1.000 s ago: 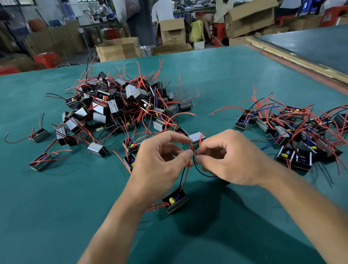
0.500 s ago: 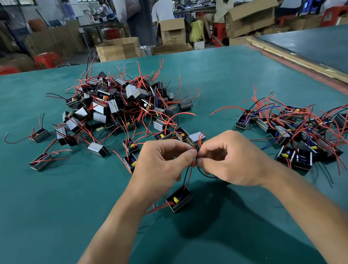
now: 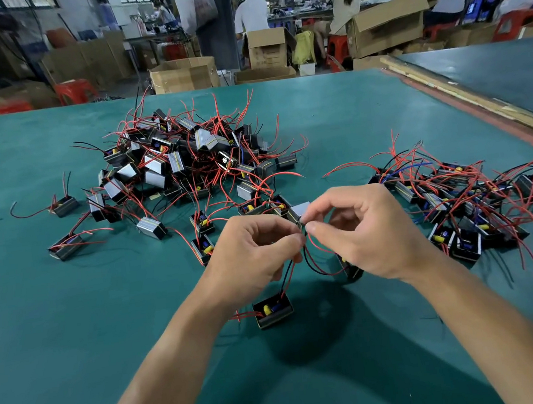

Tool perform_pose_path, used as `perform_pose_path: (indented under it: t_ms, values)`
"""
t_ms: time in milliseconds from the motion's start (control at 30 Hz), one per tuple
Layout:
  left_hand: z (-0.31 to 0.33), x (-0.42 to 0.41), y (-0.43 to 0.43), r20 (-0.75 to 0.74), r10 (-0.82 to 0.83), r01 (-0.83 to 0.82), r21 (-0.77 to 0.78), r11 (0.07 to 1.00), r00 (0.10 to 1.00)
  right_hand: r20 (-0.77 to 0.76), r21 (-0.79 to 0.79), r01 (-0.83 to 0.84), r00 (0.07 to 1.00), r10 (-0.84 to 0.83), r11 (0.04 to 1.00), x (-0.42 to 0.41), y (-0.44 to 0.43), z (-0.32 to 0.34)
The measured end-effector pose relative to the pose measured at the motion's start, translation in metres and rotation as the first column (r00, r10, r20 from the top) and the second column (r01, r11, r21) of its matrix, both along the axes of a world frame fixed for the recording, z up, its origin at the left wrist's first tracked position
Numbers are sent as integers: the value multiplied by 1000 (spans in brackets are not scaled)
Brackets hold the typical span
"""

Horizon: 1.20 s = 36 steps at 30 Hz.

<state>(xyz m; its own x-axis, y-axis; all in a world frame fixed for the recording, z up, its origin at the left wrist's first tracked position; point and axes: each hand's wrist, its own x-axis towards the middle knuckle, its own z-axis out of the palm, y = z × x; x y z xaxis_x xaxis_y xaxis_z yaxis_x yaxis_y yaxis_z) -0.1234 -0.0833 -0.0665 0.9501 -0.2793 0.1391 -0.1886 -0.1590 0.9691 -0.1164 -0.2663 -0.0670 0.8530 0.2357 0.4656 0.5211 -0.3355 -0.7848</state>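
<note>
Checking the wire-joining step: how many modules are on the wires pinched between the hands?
2. The near module sits below the left hand; the second module is half hidden under the right hand. Both pinch the wires. Others could be hidden.

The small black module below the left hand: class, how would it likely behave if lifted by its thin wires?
The module would probably dangle and swing, since its red and black wires curve loosely up to the left hand. It looks boxy and flat-sided, so it should slide rather than roll if pushed. Its small size suggests it is light.
</note>
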Motion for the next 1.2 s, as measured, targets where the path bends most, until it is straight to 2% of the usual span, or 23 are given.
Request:
perform_pose_path:
  t_ms: [233,600,867,1200]
  values:
    - [0,0,3,-15,-44,44,6,999,999,-8,-14,-36,999,36,999,2,0,-2]
    - [0,-1,1,-13,-33,34,42,999,999,-21,-149,-15,1000,12,989,0,0,1]
    - [1,-2,1,-11,-30,30,51,998,999,-34,-143,-25,999,20,989,-3,-1,6]
    - [0,1,3,-70,-43,43,2,999,997,32,-149,-25,999,30,989,-1,-3,5]
